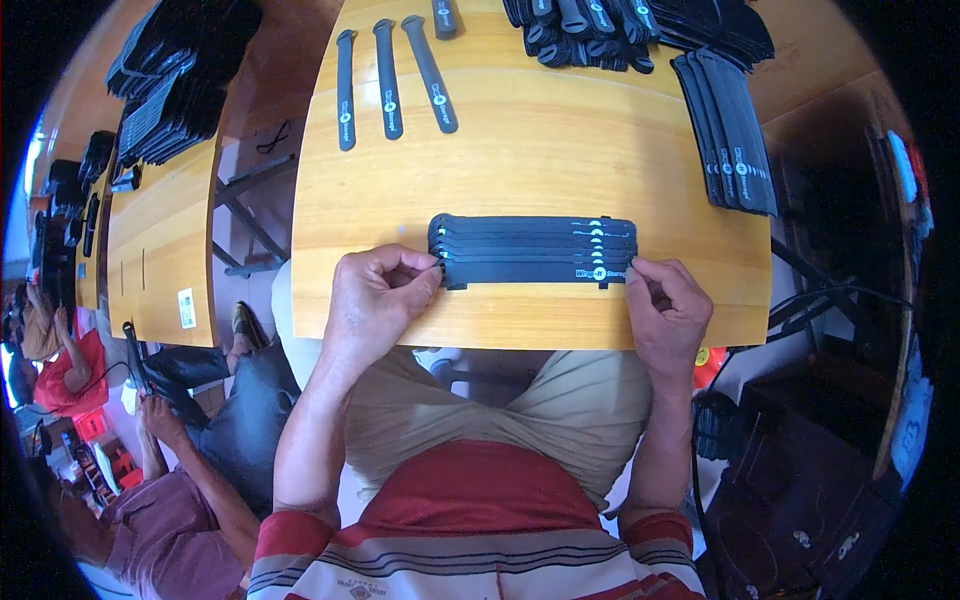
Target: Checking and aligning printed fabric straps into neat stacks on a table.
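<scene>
Straps [520,271] overlapped, white lettering [597,274] near right ends; hands [375,305] [672,308] pinching corners.

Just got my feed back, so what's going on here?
A person's left hand pinches the left end of an overlapping set of dark straps on the wooden table; the right hand is at its right end. Farther off lie a few separate straps, with an overlapping stack toward the right edge.

4 straps [388,85] behind strap stack [520,250]
</scene>
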Demonstrator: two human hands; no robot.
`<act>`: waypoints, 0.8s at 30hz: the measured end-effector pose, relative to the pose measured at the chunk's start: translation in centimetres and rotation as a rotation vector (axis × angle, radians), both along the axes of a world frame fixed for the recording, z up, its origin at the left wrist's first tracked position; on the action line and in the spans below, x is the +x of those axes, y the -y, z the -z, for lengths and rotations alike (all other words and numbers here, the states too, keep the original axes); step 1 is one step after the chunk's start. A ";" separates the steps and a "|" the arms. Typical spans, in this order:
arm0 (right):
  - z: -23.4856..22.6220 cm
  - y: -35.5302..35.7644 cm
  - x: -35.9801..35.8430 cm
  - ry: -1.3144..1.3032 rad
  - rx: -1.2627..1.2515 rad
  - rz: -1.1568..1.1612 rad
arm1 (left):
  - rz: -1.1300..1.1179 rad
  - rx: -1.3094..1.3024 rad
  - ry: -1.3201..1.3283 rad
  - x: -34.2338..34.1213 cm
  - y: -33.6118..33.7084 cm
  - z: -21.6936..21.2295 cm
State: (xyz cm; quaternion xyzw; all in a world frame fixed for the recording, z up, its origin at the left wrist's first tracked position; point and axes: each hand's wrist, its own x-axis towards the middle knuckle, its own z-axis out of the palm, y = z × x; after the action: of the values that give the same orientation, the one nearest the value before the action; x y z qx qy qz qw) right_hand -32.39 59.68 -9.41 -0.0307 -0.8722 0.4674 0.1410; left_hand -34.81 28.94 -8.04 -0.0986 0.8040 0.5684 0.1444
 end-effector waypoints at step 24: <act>0.0 0.3 0.0 -0.037 0.071 -0.003 | -0.020 -0.001 -0.026 0.0 -0.3 -0.4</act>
State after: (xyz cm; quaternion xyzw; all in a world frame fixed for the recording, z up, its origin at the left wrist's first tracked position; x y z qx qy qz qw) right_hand -32.38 59.35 -9.39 -0.0157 -0.8854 0.4370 0.1574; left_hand -34.80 29.23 -7.65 -0.0993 0.8051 0.5705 0.1283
